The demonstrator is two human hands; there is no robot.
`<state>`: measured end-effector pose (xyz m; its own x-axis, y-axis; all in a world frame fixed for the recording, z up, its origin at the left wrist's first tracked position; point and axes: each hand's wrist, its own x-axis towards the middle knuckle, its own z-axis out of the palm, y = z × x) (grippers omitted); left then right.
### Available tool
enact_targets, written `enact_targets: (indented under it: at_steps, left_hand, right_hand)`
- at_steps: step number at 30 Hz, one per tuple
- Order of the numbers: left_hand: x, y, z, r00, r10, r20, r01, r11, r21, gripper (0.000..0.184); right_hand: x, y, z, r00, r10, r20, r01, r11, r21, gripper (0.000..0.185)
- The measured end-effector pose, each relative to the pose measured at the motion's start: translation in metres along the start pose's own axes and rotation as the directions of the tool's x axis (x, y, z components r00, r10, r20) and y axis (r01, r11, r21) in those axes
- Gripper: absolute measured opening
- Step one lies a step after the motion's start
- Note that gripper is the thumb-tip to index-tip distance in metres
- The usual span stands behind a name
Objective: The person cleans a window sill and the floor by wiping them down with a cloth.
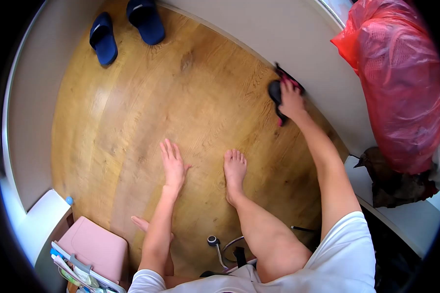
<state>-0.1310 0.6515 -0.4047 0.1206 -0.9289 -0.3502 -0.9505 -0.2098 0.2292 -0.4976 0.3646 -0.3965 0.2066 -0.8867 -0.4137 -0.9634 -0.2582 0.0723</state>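
At the right, beside the wall, my right hand reaches down with its fingers closed on a pair of black-and-pink sandals, slightly smeared by motion. Part of the pair is hidden behind the hand. My left hand hovers over or near the wooden floor, fingers stretched out and holding nothing. Between the two arms a bare foot rests on the floor. A second foot shows partly behind my left forearm.
Two dark blue slippers lie at the far left by the wall. A red plastic bag hangs or stands at the right. A pink box-like piece is at the lower left. A metal tube with a round end lies near my lap.
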Motion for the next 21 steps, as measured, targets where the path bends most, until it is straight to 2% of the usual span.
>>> enact_targets:
  at_steps: [4, 7, 9, 12, 17, 21]
  left_hand:
    - [0.000, -0.002, 0.004, 1.000, 0.007, -0.024, -0.007, 1.000, 0.004, 0.100]
    - [0.002, 0.001, 0.000, 1.000, 0.005, -0.017, -0.005, 1.000, 0.025, 0.100]
    - [0.001, 0.002, -0.001, 1.000, -0.013, -0.002, 0.013, 0.999, 0.040, 0.101]
    - [0.004, 0.004, -0.001, 0.999, -0.043, 0.024, 0.042, 0.998, 0.053, 0.102]
    - [0.006, 0.005, 0.000, 0.994, -0.091, 0.055, 0.090, 0.996, 0.021, 0.104]
    - [0.004, 0.000, 0.008, 0.999, -0.051, -0.018, 0.051, 0.999, -0.008, 0.105]
  right_hand:
    - [-0.068, 0.115, 0.073, 0.987, 0.163, 0.015, -0.163, 0.982, 0.099, 0.091]
    - [-0.122, 0.145, 0.098, 0.957, 0.291, 0.011, -0.289, 0.945, 0.152, 0.090]
    - [-0.153, 0.133, 0.112, 0.921, 0.388, -0.034, -0.376, 0.908, 0.186, 0.089]
    - [-0.175, 0.086, 0.135, 0.875, 0.465, -0.138, -0.423, 0.871, 0.251, 0.088]
    - [-0.170, -0.003, 0.154, 0.846, 0.485, -0.222, -0.404, 0.855, 0.325, 0.087]
    - [-0.145, -0.012, 0.151, 0.845, 0.466, -0.264, -0.378, 0.868, 0.321, 0.086]
